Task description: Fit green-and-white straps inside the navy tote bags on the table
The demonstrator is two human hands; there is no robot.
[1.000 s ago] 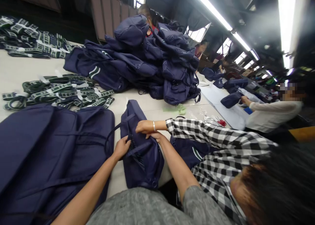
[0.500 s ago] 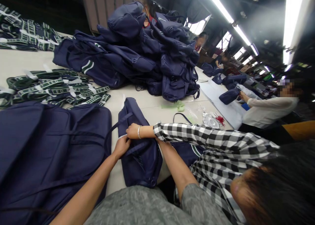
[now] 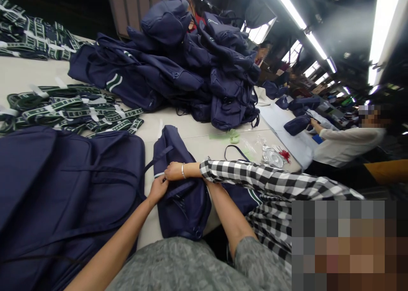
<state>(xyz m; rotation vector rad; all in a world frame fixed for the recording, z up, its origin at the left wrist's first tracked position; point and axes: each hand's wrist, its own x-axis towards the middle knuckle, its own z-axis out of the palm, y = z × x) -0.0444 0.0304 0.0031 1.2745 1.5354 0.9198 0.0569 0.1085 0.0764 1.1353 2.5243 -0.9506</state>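
A bag (image 3: pixel 181 197) lies on the table (image 3: pixel 25 76) at the near centre. To its left, a wide flat stack of bags (image 3: pixel 63 189) fills the near left. Behind that stack lie bundled straps (image 3: pixel 70 112), with more straps (image 3: pixel 28 40) at the far left. A tall heap of bags (image 3: pixel 191 66) sits far centre. Right of the near bag, a co-worker's sleeve (image 3: pixel 255 178) crosses the table.
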